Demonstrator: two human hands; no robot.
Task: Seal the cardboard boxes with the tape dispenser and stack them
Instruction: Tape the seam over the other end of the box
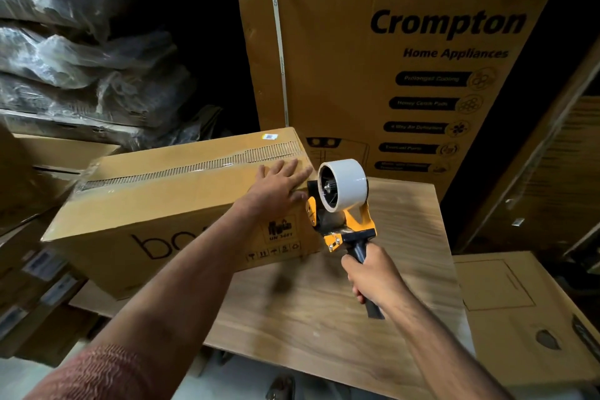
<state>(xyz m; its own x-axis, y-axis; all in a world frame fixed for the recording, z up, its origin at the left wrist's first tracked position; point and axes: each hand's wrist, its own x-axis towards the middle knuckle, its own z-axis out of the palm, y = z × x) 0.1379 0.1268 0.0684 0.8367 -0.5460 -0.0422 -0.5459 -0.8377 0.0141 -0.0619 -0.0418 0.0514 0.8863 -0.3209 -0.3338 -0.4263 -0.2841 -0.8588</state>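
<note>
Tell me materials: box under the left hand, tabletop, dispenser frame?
Box: brown corrugated cardboard, matte; exposed fluting along the top seam. Tabletop: wood or wood-look laminate, visible grain, slight sheen. Tape dispenser frame: yellow, looks like painted metal; could be plastic. Black handle.

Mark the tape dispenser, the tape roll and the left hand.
tape dispenser [352,230]: head view, yellow frame above the handle.
tape roll [349,183]: head view, white outer face.
left hand [279,183]: head view, back of hand.
</note>
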